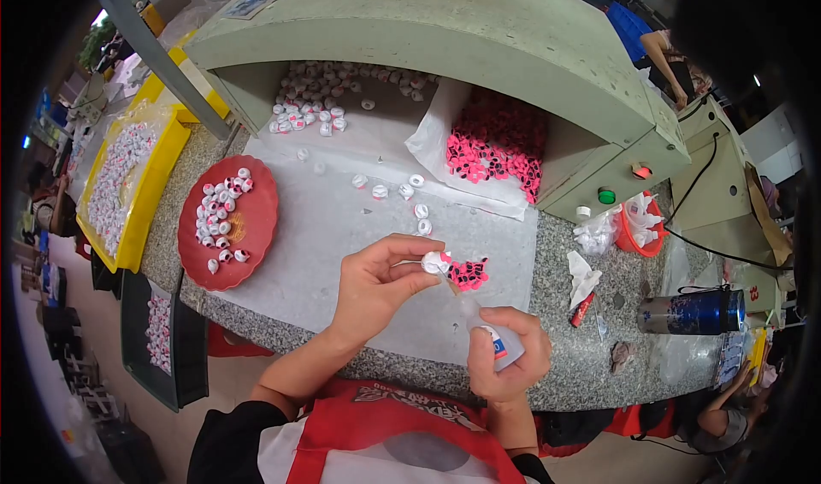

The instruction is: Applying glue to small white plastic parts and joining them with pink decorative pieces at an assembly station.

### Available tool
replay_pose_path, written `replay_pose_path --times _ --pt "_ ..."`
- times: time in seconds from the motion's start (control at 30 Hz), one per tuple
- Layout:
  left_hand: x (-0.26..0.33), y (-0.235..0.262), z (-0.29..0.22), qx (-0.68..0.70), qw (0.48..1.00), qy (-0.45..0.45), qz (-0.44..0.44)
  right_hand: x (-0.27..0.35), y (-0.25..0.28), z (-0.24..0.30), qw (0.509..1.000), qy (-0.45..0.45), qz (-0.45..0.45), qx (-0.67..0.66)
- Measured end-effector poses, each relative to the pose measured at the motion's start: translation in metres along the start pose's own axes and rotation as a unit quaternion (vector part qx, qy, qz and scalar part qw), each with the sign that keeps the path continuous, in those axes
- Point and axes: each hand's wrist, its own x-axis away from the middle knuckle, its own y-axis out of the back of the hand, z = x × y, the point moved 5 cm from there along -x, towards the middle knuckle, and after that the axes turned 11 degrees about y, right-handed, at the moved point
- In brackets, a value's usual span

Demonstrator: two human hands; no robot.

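Observation:
Between the fingertips of my left hand [380, 280] is a small white ball-shaped piece [434, 262] with a touch of pink. My right hand [513, 353] is wrapped round a translucent squeeze bottle [469, 309] with a coloured label. Its thin nozzle points up and left, close to the white piece; whether they touch I cannot tell. Just beyond lies a small pile of pink and black bits [469, 274] on the white sheet [342, 227]. Several loose white pieces [405, 191] are scattered farther back on that sheet.
A red plate [192, 266] of white pieces stands at left, near a yellow tray [167, 168] and a dark green crate [190, 368]. The grey cabinet [428, 22] holds more white pieces and pink bits [492, 146]. A blue flask [693, 311] lies at right.

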Motion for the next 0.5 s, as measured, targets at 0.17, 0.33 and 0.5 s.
replay_pose_path --times 0.17,0.33,0.5 --pt "-0.0019 0.0013 0.006 0.06 0.992 0.105 0.029 0.0024 0.0014 -0.0009 1.0 0.009 -0.006 -0.006" --pt "-0.0023 0.0032 0.0065 0.07 0.99 0.118 0.029 0.0025 0.0031 -0.0018 1.0 0.013 -0.013 -0.001" --pt "-0.0025 0.0041 0.006 0.06 0.991 0.115 0.024 0.0018 0.0048 -0.0006 1.0 0.006 -0.003 0.007"
